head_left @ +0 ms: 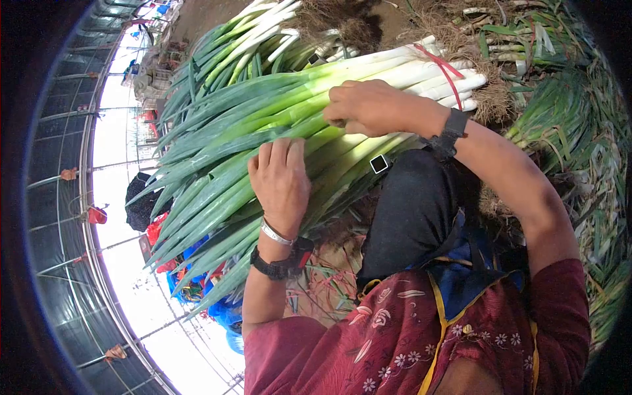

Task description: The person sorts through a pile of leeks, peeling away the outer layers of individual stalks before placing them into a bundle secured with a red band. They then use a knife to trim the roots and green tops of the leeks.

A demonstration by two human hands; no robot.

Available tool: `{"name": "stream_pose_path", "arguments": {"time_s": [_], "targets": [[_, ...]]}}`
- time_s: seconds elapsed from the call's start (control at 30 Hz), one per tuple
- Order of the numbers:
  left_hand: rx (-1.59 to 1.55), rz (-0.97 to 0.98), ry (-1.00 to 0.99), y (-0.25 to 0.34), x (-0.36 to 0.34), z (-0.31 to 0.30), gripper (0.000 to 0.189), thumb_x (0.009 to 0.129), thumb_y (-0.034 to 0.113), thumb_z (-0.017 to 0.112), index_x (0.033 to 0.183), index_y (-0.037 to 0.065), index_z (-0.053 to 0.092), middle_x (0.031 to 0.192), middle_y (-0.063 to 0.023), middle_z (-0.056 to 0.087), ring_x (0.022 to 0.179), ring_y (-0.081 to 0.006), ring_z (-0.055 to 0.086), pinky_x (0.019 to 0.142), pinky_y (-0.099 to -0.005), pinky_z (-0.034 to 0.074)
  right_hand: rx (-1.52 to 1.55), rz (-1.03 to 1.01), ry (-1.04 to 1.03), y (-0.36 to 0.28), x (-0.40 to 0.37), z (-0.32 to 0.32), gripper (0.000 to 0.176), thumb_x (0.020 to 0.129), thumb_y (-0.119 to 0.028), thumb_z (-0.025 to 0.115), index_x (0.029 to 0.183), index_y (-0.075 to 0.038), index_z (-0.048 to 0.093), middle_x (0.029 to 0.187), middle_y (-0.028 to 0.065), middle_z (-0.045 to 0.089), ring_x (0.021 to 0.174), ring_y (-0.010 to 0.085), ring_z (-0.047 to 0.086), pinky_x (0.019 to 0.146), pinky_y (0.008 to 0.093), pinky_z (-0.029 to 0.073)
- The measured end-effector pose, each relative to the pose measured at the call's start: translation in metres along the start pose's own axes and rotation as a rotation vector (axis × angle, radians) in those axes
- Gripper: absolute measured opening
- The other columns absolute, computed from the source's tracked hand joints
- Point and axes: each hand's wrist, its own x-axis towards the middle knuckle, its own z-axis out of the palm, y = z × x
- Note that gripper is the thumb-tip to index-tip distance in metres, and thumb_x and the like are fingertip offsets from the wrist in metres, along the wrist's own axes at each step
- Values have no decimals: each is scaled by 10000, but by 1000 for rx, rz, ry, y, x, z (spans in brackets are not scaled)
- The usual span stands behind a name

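A large bundle of green onions (257,115) lies slantwise, its green leaves to the left and its white stalks and roots to the right. A red tie (442,68) circles the white end. My left hand (281,184) is closed over the leaves at the near side, fingers curled down onto them. Higher up, my right hand (370,108) rests on the bundle where green turns to white. Its fingers are curled in, and what they pinch is hidden. Both wrists wear black bands.
More green onions (276,33) lie behind the bundle. At the right are heaps of loose green onions (559,105) and leaf scraps. My dark-clothed knee (411,197) is close below the stalks. Blue and red plastic (227,316) lies at the lower left, near a metal-framed wall (85,250).
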Motion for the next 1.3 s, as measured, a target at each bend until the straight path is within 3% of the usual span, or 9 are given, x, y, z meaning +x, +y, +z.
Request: {"name": "stream_pose_path", "arguments": {"time_s": [0.1,0.37,0.47,0.67,0.83,1.13,1.23,1.3], "targets": [[-57,-21,116,9,-2,-6,302,722,48,671,1018,107,649,1007,-48,629,968,-246,573,835,-369,426,38,-16,133,-1,-7,11,259,748,-180,701,979,-126,599,951,85,542,947,299,549,767,408,473],[-278,-161,83,30,-39,-24,249,715,31,700,957,65,657,1001,-100,651,943,-306,605,824,-398,478,-164,-120,242,-50,22,32,345,686,-253,762,937,-78,603,960,77,552,974,273,554,798,392,469],[-299,-155,7,33,-53,-17,264,739,68,692,999,69,648,1051,-90,658,984,-291,608,840,-392,467,-269,-46,296,-61,24,37,250,703,-243,714,862,-87,599,939,56,553,951,244,552,766,374,462],[-232,-140,39,44,-56,1,287,774,126,694,1057,116,641,1132,-27,649,1058,-241,600,892,-382,434,-412,-26,282,-72,23,43,92,727,-171,596,777,-98,621,883,31,554,899,210,539,716,345,443],[-184,-120,32,45,-62,2,348,796,189,718,1129,128,637,1195,-21,630,1096,-226,586,914,-388,424,-340,37,262,-73,27,43,81,693,-133,622,762,-90,629,907,50,561,918,243,546,710,366,458],[-184,-127,86,46,-70,11,385,803,210,731,1170,143,639,1188,-34,637,1090,-227,589,813,-381,428,-264,55,265,-77,23,41,143,653,-96,636,785,-62,596,920,81,550,903,286,564,682,412,502],[-138,-153,40,48,-70,10,379,804,228,728,1166,154,642,1204,-39,630,1088,-218,587,761,-382,441,-268,29,209,-71,24,35,196,648,-116,644,827,-58,590,926,89,550,904,292,578,691,415,517],[-187,-197,-34,48,-69,6,369,808,235,719,1158,146,645,1142,-51,652,1007,-240,616,695,-392,451,-244,2,188,-67,23,30,243,650,-129,645,876,-57,594,940,94,556,916,296,585,702,417,523]]}}
